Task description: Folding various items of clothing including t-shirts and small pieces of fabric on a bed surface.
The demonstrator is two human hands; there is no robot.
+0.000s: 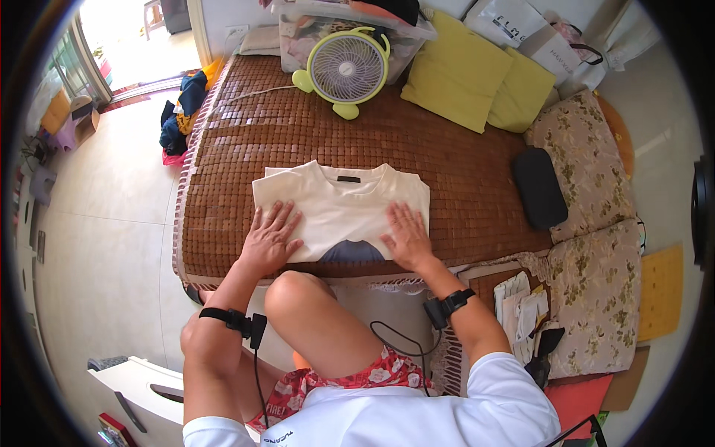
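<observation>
A cream T-shirt lies folded into a wide rectangle on a brown tiled mat, its collar at the far side and a dark grey patch at its near edge. My left hand rests flat on the shirt's left part, fingers spread. On its right part lies my right hand, also flat with the fingers out. Neither hand grips the cloth. Black straps with small devices and cables sit round both forearms.
The brown mat covers a low bed. Beyond the shirt stand a green fan and a clear storage box. Yellow-green cushions lie far right, a dark oblong case at right. Folded clothes are by my right arm.
</observation>
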